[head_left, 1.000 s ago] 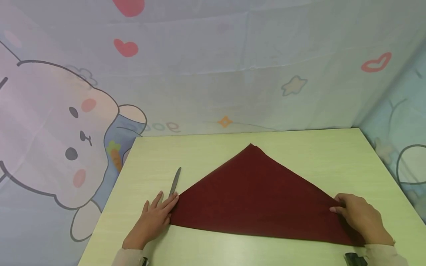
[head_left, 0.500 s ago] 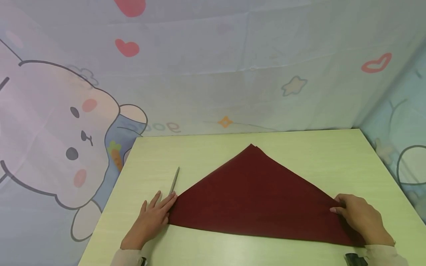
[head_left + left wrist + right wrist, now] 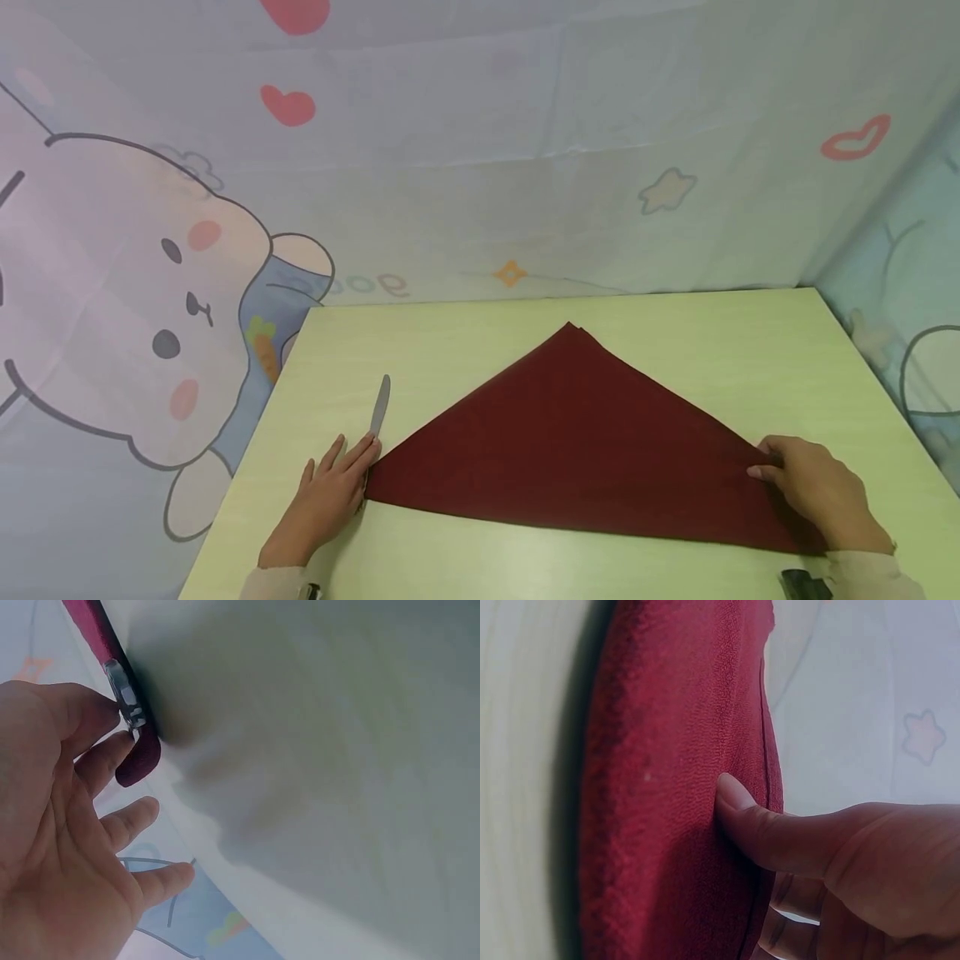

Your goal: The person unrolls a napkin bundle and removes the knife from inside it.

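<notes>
A dark red cloth napkin point(image 3: 570, 450), folded into a wide triangle, lies on the table with its peak pointing away. At its left corner my left hand point(image 3: 322, 500) pinches a silver table knife point(image 3: 380, 406), whose rounded end sticks out past the fingertips. The left wrist view shows shiny metal point(image 3: 126, 694) between thumb and index finger, against the folded red corner point(image 3: 140, 761); the other fingers are spread. Near the right corner my right hand point(image 3: 817, 483) grips the upper cloth edge. Its thumb point(image 3: 739, 795) lies on the fabric in the right wrist view, with fingers behind.
The pale yellow-green table point(image 3: 465, 342) ends at a hanging backdrop point(image 3: 480, 150) printed with hearts and a cartoon animal. A black object point(image 3: 806, 585) sits by the right wrist.
My left hand and the knife have shifted left, and the cloth's left corner now reaches farther left. The right hand keeps its place on the cloth.
</notes>
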`<act>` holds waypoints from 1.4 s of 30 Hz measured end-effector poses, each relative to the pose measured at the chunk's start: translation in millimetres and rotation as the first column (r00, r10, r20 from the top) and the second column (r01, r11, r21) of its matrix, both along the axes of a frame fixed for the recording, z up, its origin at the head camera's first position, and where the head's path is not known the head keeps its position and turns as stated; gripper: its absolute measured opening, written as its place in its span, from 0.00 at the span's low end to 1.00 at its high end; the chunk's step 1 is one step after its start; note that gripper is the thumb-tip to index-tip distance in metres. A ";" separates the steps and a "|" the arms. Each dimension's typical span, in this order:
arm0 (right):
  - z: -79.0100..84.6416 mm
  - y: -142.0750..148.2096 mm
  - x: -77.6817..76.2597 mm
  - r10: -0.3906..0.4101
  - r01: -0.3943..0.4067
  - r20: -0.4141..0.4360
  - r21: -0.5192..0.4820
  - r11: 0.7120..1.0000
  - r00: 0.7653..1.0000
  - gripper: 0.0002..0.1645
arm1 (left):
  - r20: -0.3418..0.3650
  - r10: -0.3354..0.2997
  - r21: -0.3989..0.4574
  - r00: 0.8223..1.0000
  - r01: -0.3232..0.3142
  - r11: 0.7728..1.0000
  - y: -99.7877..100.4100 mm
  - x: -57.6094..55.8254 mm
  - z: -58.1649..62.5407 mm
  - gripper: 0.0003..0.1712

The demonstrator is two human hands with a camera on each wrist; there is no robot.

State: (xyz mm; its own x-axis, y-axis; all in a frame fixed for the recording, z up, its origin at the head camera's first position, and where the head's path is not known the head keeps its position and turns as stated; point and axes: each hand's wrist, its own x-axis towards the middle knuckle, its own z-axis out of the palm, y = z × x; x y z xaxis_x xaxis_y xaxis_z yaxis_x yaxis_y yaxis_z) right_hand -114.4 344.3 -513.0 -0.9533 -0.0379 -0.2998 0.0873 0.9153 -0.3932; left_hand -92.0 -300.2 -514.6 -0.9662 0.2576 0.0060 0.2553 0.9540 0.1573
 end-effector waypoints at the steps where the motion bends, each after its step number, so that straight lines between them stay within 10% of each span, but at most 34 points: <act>1: -0.2 0.0 0.1 -0.002 0.002 0.004 -0.001 1.000 1.000 0.10 | 0.000 0.000 0.001 1.000 0.000 1.000 0.0 -0.2 -0.4 0.32; 30: -3.8 2.6 3.9 -0.021 0.021 -0.018 0.003 1.000 1.000 0.13 | -0.153 -0.044 0.013 0.987 0.046 0.999 8.3 -6.9 -4.9 0.33; 42: -11.5 16.4 9.8 -0.031 0.031 -0.027 0.005 1.000 0.999 0.16 | -0.148 0.076 0.121 0.986 -0.059 0.991 25.6 -24.5 -0.8 0.31</act>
